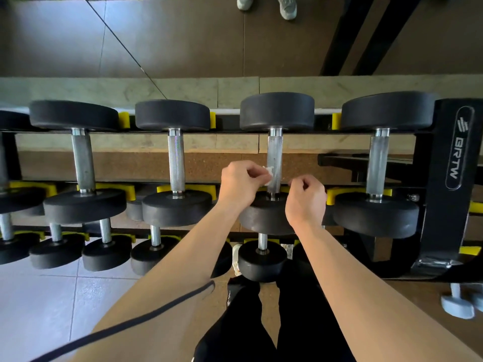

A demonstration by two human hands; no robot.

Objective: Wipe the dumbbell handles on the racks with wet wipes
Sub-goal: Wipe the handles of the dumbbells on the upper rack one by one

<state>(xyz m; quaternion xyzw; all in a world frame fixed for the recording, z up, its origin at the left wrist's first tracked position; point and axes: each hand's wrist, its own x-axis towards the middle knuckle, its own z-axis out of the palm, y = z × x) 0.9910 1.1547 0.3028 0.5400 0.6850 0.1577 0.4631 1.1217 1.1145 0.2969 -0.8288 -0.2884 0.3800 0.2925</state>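
Against the handle [274,152], left fingers [257,173] pinch the wipe [269,176]; right fingers [300,181] curled alongside.

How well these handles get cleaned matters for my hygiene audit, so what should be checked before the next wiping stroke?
1. Wipe in hand: the left hand pinches the white wipe. Ok.
2. Wipe on metal: it touches the lower part of the handle. Ok.
3. Second grip: the right hand is curled beside the handle; whether it holds the wipe's other end, cannot tell.
4. Dumbbell seated: it lies across the rack. Ok.
5. Upper handle already wiped: cannot tell.
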